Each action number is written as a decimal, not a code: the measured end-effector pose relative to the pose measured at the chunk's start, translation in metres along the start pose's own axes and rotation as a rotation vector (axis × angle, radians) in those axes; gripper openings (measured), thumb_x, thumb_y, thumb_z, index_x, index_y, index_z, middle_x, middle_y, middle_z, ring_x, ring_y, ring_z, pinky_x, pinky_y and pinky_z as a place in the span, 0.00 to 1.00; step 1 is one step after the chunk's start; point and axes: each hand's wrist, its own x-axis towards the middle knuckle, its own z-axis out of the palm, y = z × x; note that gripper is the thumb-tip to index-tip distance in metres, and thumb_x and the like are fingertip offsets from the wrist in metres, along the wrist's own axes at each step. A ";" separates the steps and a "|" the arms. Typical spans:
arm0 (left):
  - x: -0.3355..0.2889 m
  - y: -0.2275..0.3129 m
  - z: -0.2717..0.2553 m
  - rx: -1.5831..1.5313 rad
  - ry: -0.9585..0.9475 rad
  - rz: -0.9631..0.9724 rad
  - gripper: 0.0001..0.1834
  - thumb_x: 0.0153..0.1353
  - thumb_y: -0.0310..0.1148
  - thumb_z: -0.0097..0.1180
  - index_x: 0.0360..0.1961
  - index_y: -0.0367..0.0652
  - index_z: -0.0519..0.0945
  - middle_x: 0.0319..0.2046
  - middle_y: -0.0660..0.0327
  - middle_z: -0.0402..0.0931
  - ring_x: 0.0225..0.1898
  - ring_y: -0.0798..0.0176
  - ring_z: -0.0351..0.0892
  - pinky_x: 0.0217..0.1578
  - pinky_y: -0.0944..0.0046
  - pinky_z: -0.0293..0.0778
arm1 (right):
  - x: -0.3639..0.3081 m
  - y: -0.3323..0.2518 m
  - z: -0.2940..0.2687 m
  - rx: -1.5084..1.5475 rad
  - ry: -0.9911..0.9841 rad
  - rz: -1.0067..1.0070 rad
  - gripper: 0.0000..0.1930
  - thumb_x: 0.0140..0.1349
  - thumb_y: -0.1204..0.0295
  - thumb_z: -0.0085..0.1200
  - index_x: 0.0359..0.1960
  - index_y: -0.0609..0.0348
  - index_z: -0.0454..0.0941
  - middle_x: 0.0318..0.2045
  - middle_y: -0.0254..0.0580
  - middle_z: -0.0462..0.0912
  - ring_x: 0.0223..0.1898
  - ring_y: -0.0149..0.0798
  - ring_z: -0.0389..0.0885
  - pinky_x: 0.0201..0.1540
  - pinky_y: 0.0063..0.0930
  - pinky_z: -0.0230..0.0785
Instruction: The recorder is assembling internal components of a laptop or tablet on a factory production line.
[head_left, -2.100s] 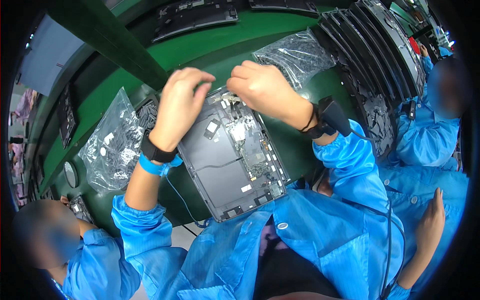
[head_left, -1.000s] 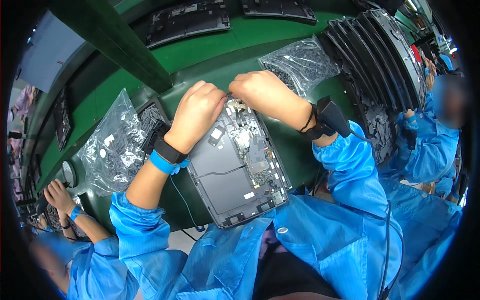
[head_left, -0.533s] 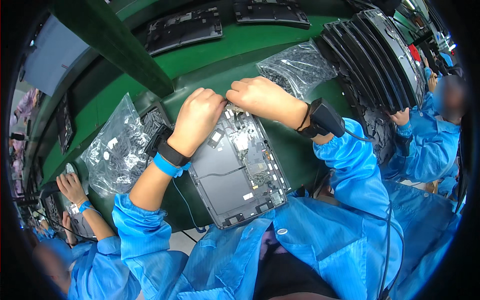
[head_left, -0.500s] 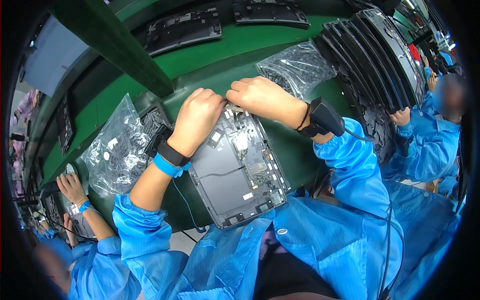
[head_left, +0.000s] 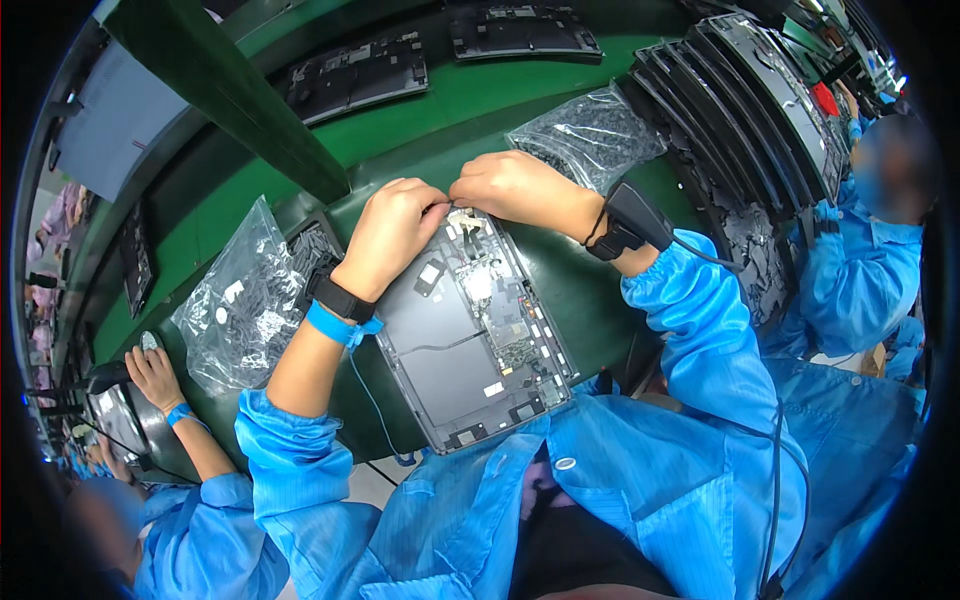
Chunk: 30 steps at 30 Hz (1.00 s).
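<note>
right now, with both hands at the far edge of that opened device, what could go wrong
The circuit board lies exposed in the opened device, so a slip of the left hand or right hand might damage it. The blue cord running from the blue wrist strap could snag on the device. The left forearm might nudge the nearby plastic bag.

From here, the left hand (head_left: 393, 228) and right hand (head_left: 512, 186) hide part of the device (head_left: 440, 372); anything between them is too small to tell; 2 heads (head_left: 895, 165) look blurred
</note>
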 end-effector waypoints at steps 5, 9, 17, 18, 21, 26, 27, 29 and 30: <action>0.000 0.005 0.001 0.106 0.001 0.015 0.05 0.54 0.25 0.61 0.31 0.36 0.83 0.30 0.53 0.81 0.36 0.48 0.79 0.40 0.53 0.74 | -0.004 -0.007 -0.005 0.009 0.041 0.082 0.05 0.53 0.73 0.60 0.30 0.59 0.80 0.25 0.43 0.81 0.31 0.45 0.82 0.34 0.37 0.75; -0.002 0.003 0.001 0.104 0.016 0.042 0.05 0.53 0.25 0.61 0.31 0.36 0.83 0.29 0.53 0.80 0.35 0.49 0.79 0.39 0.53 0.74 | 0.001 -0.014 -0.008 -0.078 -0.089 0.175 0.04 0.51 0.73 0.59 0.26 0.59 0.79 0.22 0.42 0.79 0.29 0.45 0.82 0.33 0.37 0.75; -0.006 0.006 0.007 0.174 0.052 0.067 0.04 0.54 0.27 0.60 0.28 0.37 0.82 0.26 0.55 0.77 0.34 0.50 0.77 0.39 0.54 0.76 | 0.005 -0.020 -0.011 -0.236 -0.074 0.081 0.05 0.47 0.73 0.58 0.21 0.57 0.74 0.20 0.39 0.76 0.28 0.43 0.81 0.31 0.35 0.75; -0.007 0.006 0.008 0.179 0.058 0.067 0.04 0.54 0.27 0.60 0.28 0.37 0.82 0.27 0.54 0.77 0.34 0.50 0.77 0.39 0.54 0.76 | 0.005 -0.021 -0.010 -0.235 -0.075 0.082 0.05 0.47 0.73 0.58 0.21 0.57 0.74 0.20 0.39 0.76 0.28 0.43 0.81 0.31 0.35 0.75; -0.006 0.008 0.008 0.171 0.057 0.056 0.04 0.53 0.26 0.61 0.29 0.37 0.81 0.27 0.54 0.78 0.34 0.49 0.78 0.39 0.54 0.75 | 0.005 -0.023 -0.008 -0.269 -0.085 0.097 0.05 0.47 0.73 0.58 0.22 0.57 0.73 0.20 0.38 0.76 0.28 0.42 0.81 0.31 0.34 0.76; -0.007 0.016 -0.008 0.142 0.139 0.015 0.09 0.54 0.24 0.62 0.37 0.36 0.82 0.35 0.50 0.80 0.39 0.46 0.79 0.41 0.54 0.74 | 0.000 -0.044 -0.032 -0.144 0.138 0.179 0.07 0.51 0.71 0.60 0.30 0.56 0.77 0.29 0.39 0.79 0.33 0.42 0.80 0.36 0.36 0.74; -0.011 0.026 -0.015 0.141 0.167 0.008 0.10 0.54 0.24 0.61 0.39 0.36 0.82 0.36 0.50 0.80 0.39 0.46 0.79 0.41 0.54 0.74 | -0.009 -0.058 -0.040 -0.092 0.131 0.217 0.10 0.52 0.69 0.62 0.34 0.56 0.76 0.32 0.38 0.77 0.34 0.41 0.77 0.38 0.36 0.73; -0.018 0.047 -0.027 0.084 0.150 -0.024 0.10 0.55 0.24 0.61 0.40 0.36 0.82 0.36 0.52 0.80 0.38 0.48 0.77 0.42 0.55 0.73 | -0.031 -0.090 -0.051 -0.106 0.094 0.231 0.14 0.49 0.67 0.64 0.36 0.57 0.77 0.34 0.36 0.77 0.38 0.40 0.76 0.38 0.34 0.70; -0.025 0.054 -0.027 0.034 0.101 -0.045 0.10 0.55 0.24 0.61 0.40 0.37 0.82 0.36 0.52 0.80 0.39 0.48 0.77 0.42 0.56 0.73 | -0.040 -0.105 -0.052 -0.122 0.060 0.228 0.15 0.49 0.66 0.65 0.37 0.57 0.78 0.36 0.36 0.77 0.39 0.40 0.76 0.38 0.33 0.69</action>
